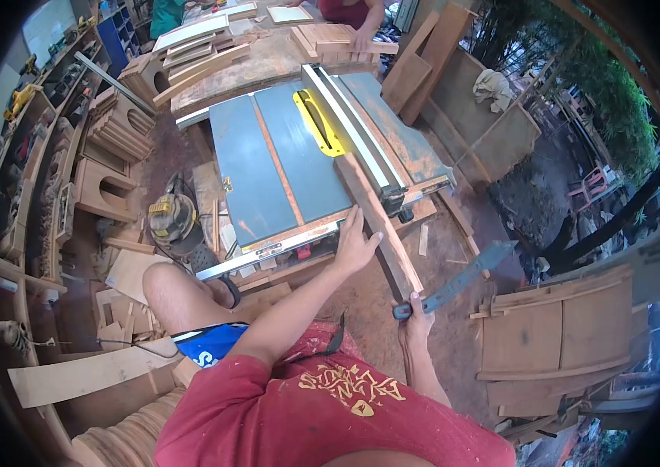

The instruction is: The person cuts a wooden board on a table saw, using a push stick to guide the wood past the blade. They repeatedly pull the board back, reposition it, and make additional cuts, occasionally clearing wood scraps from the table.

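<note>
A long wooden board [380,222] lies on the table saw [244,171], running along the fence [357,132] with its far end by the yellow throat plate [316,124]. My left hand [356,243] holds the board's left side near the table's front edge, fingers stretched along it and thumb over the top. At the near end, past the table, my right hand [419,317] is closed around the board and a flat blue-grey tool [466,279] that looks like a push stick. The tool points out to the right; its lower grip is partly hidden by the hand.
Behind the saw, a workbench [221,86] bears frames and wood strips; a co-worker's hand [363,37] rests on stacked pieces there. A dusty yellow-and-black machine [173,218] stands on the floor at left, near arched wooden parts [104,191]. Wooden panels [556,331] stand at right.
</note>
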Demonstrator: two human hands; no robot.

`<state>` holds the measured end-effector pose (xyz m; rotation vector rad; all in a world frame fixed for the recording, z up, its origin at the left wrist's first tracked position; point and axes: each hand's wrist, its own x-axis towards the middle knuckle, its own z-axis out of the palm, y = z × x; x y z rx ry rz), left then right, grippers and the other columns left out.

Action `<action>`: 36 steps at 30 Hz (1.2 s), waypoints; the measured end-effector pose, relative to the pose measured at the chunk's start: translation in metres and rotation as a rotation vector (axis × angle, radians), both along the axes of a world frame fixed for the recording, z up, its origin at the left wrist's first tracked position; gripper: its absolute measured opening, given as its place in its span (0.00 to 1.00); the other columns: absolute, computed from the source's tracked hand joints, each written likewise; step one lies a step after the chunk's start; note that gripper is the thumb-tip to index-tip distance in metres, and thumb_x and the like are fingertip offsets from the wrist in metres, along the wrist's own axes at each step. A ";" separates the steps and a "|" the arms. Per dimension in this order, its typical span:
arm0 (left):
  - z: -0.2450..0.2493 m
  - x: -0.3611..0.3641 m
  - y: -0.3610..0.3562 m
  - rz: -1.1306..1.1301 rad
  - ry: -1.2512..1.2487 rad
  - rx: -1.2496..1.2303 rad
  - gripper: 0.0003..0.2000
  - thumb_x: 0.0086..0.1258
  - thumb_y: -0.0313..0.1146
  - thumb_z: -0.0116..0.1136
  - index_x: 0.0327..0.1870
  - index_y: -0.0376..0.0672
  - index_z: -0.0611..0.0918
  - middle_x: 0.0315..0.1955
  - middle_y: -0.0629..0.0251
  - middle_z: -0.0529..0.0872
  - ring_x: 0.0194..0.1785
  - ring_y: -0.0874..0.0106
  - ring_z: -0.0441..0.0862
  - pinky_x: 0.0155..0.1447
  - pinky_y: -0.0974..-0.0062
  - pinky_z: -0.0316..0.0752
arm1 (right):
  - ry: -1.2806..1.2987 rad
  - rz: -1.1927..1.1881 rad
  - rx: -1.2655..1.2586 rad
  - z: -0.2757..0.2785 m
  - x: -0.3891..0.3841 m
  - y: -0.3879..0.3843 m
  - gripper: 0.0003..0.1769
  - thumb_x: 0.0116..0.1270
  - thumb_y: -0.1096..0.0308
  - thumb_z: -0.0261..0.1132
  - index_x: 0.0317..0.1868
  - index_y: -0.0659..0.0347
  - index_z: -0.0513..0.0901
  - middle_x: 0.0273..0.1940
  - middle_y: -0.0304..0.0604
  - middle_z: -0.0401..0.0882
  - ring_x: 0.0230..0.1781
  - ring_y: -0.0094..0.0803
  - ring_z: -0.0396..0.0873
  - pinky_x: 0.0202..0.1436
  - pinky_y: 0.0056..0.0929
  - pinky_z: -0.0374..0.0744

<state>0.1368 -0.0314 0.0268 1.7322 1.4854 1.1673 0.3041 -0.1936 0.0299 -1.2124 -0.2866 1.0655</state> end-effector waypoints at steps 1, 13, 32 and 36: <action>-0.004 0.002 0.011 -0.020 0.021 0.015 0.42 0.67 0.40 0.69 0.75 0.22 0.63 0.76 0.30 0.62 0.75 0.40 0.66 0.81 0.54 0.59 | 0.003 0.003 0.009 -0.002 -0.001 0.006 0.12 0.71 0.69 0.73 0.38 0.56 0.75 0.31 0.36 0.76 0.27 0.30 0.80 0.41 0.49 0.92; 0.006 -0.025 0.062 -0.036 0.268 -0.178 0.47 0.67 0.50 0.68 0.80 0.29 0.61 0.80 0.43 0.62 0.78 0.48 0.64 0.81 0.42 0.48 | -0.020 0.208 0.003 -0.014 -0.006 0.059 0.13 0.70 0.74 0.73 0.40 0.59 0.73 0.33 0.39 0.76 0.30 0.32 0.83 0.46 0.46 0.92; -0.011 -0.042 0.119 0.132 0.036 -0.129 0.37 0.68 0.46 0.68 0.74 0.33 0.72 0.59 0.44 0.86 0.65 0.50 0.82 0.74 0.52 0.63 | -0.405 0.220 -0.019 -0.006 -0.036 0.128 0.15 0.62 0.70 0.81 0.36 0.59 0.79 0.28 0.33 0.78 0.28 0.23 0.80 0.33 0.25 0.80; -0.001 -0.046 0.126 0.140 -0.079 -0.220 0.33 0.70 0.45 0.67 0.71 0.34 0.76 0.61 0.46 0.86 0.67 0.53 0.81 0.74 0.54 0.64 | -0.466 0.240 -0.037 -0.012 -0.036 0.140 0.23 0.59 0.70 0.82 0.48 0.63 0.77 0.30 0.35 0.80 0.28 0.24 0.81 0.30 0.25 0.80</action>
